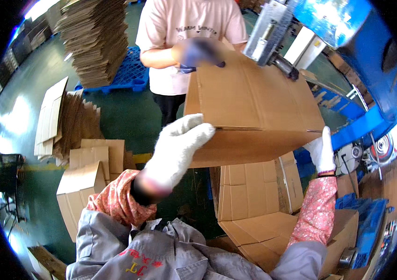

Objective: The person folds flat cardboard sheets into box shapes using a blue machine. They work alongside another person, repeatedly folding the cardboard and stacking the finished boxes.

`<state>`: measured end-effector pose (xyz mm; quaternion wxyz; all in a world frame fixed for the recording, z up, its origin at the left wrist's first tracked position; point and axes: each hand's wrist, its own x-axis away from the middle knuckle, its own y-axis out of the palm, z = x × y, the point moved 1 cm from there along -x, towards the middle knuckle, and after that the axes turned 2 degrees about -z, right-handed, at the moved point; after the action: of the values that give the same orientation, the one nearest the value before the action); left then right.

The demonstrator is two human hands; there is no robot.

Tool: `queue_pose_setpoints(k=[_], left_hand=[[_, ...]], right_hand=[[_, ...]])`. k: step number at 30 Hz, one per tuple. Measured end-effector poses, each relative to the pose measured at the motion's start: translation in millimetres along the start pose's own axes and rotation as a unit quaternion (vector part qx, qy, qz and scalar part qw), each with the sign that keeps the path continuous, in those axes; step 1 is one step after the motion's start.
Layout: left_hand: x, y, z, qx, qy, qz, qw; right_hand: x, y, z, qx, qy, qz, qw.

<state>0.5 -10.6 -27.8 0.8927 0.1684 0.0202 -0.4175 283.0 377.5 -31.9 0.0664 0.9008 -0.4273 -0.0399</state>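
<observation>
A large brown cardboard box (259,100) is held up in front of me, between me and a co-worker. My left hand (176,147), in a white knitted glove, grips its near left corner, thumb and fingers at the edge. At the near right corner, my right hand (322,153) holds the side, thumb up and the other fingers partly hidden. Across from me, a person in a pink shirt (193,32) has blue-gloved hands (200,53), blurred, at the far left edge of the box. A machine's metal head with a dark roller (284,67) is over the far right part of the box.
Under the held box, opened cardboard (249,191) lies close to my body. To the left are folded cartons (79,123) and a tall stack of flat cardboard (94,42) on a blue pallet (126,72). A blue machine arm (359,126) curves in from the right.
</observation>
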Motion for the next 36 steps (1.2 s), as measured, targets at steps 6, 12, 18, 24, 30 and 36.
queue_pose_setpoints(k=[6, 12, 18, 24, 30, 36], left_hand=[[8.1, 22.1, 8.9, -0.151, 0.035, 0.004, 0.988], [26.7, 22.4, 2.6, -0.089, 0.062, -0.05, 0.993], [28.6, 25.2, -9.2, -0.229, 0.057, -0.058, 0.97], [27.9, 15.6, 7.1, -0.146, 0.023, -0.105, 0.983], [28.3, 18.6, -1.5, -0.016, -0.039, -0.117, 0.992], [23.1, 12.8, 1.9, -0.058, -0.007, -0.15, 0.987]], right_hand=[[9.4, -50.4, 24.0, 0.0, 0.046, -0.03, 0.999], [15.8, -48.2, 36.7, 0.034, 0.049, 0.006, 0.998], [8.1, -51.0, 44.1, 0.031, 0.036, 0.017, 0.999], [9.9, -26.4, 45.4, 0.019, 0.003, 0.005, 1.0], [29.3, -21.6, 39.9, 0.041, -0.012, 0.026, 0.999], [30.6, -11.5, 44.6, 0.003, -0.029, 0.06, 0.998]])
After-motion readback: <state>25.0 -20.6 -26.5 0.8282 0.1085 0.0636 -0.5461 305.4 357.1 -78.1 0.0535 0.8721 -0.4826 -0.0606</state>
